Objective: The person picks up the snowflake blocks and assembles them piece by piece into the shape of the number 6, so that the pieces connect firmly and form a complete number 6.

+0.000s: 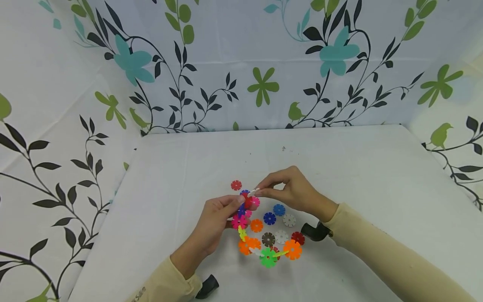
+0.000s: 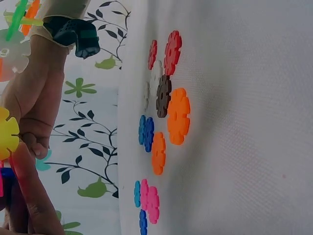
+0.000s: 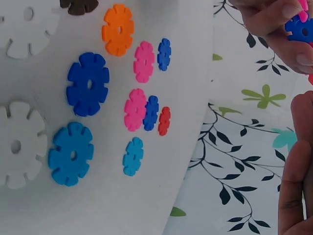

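A chain of notched plastic flower discs hangs in a curve over the white table, with a green disc [image 1: 268, 257] at its low point and an orange disc [image 1: 292, 249] at the free end. My left hand [image 1: 213, 220] grips the chain's upper end, thumb at a red disc [image 1: 247, 200]. Between thumb and index finger, my right hand [image 1: 296, 191] pinches a white disc [image 1: 253, 192], seen nearly edge-on against that upper end. In the left wrist view a yellow disc [image 2: 7, 133] of the chain shows beside the fingers. The right wrist view catches a blue disc [image 3: 299, 29] in my left hand.
Loose discs lie flat under and behind the chain: a blue one [image 1: 279, 209], an orange one [image 1: 256, 225], a brown one [image 1: 268, 239] and several more. A red disc [image 1: 236, 185] lies farthest back. Leaf-patterned cloth [image 1: 226, 63] hangs behind the table [image 1: 181, 167].
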Motion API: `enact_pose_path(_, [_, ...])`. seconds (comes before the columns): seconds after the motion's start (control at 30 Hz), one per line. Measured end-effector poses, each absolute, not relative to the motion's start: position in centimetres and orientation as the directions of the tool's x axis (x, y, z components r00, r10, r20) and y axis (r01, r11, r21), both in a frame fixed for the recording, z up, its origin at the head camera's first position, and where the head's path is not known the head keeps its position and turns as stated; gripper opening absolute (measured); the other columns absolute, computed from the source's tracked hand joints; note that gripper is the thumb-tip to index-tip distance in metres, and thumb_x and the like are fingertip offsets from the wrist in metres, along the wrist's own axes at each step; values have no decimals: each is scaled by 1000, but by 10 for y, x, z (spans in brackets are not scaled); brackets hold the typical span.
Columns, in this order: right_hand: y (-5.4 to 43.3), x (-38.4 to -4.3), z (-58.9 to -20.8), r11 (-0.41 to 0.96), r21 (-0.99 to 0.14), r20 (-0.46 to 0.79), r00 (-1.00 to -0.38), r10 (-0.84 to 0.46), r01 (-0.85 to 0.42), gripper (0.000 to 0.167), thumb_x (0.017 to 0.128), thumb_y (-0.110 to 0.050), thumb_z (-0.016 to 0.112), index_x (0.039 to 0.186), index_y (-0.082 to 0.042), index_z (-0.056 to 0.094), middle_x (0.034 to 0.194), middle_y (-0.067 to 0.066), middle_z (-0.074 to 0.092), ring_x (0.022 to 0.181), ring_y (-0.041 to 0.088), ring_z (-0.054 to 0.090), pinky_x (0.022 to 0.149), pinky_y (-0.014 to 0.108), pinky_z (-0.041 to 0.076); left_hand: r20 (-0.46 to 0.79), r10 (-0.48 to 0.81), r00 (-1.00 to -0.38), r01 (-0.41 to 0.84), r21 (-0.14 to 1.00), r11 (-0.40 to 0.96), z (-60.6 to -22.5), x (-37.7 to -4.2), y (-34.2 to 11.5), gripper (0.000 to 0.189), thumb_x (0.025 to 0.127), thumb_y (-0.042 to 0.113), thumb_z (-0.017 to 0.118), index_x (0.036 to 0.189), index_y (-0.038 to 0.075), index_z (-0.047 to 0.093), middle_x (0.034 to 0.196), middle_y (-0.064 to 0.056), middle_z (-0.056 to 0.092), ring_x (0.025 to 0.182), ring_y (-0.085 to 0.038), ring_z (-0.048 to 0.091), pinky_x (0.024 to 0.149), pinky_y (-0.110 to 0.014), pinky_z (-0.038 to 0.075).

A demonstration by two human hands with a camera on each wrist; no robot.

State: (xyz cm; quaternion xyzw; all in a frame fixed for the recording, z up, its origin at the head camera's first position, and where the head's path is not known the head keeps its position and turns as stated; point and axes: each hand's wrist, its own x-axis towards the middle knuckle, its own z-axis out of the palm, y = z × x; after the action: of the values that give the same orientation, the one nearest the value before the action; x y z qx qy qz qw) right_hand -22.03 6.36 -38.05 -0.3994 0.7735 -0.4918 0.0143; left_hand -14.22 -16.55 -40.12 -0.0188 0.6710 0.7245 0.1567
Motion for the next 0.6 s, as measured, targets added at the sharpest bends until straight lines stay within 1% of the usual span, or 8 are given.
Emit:
enact_pose_path(0.23, [63,-219,-388,108,-813,401,-684,-610,-573,12,87,-3,79,96,-10,80,91,-6,76,86,16,73,79,36,59,-250,199,-948,-266,962,-59,-398,-141,-163,39,101,35,63,119,1,71,105,-11,76,81,-20,72,76,-31,53])
enact_pose_path(0.3, [64,-219,-390,99,-817,401,-684,-609,-568,12,87,-1,78,96,-10,80,91,-5,76,85,16,73,79,36,59,-251,208,-945,-270,960,-71,-398,-141,-162,39,101,34,63,118,0,71,105,-11,76,85,-21,73,76,-31,54])
enact_pose_path(0.37, [64,-218,-391,98,-819,402,-686,-607,-566,12,87,-1,78,95,-10,80,90,-5,76,85,16,72,78,36,59,-254,218,-942,-277,957,-85,-397,-141,-162,41,101,34,63,119,-2,70,105,-12,76,85,-21,73,77,-31,56])
enact_pose_path(0.47, [63,-216,-392,92,-821,405,-688,-602,-563,11,87,-1,77,95,-9,80,90,-5,76,83,17,72,77,36,59,-259,236,-937,-293,949,-119,-397,-141,-161,44,102,33,62,122,-6,67,105,-12,76,82,-20,74,79,-32,58])
enact_pose_path(0.53, [62,-215,-392,91,-822,408,-692,-595,-562,11,87,0,78,94,-9,80,90,-5,76,83,17,72,77,36,59,-265,240,-934,-300,945,-127,-396,-141,-161,46,102,33,62,123,-8,65,105,-13,76,76,-18,74,80,-33,58])
enact_pose_path(0.6, [61,-215,-393,89,-823,411,-697,-588,-561,11,87,0,78,94,-8,80,90,-5,76,83,17,72,78,36,59,-268,244,-932,-305,944,-130,-396,-141,-161,46,102,32,62,124,-9,64,105,-13,75,75,-17,73,80,-33,58])
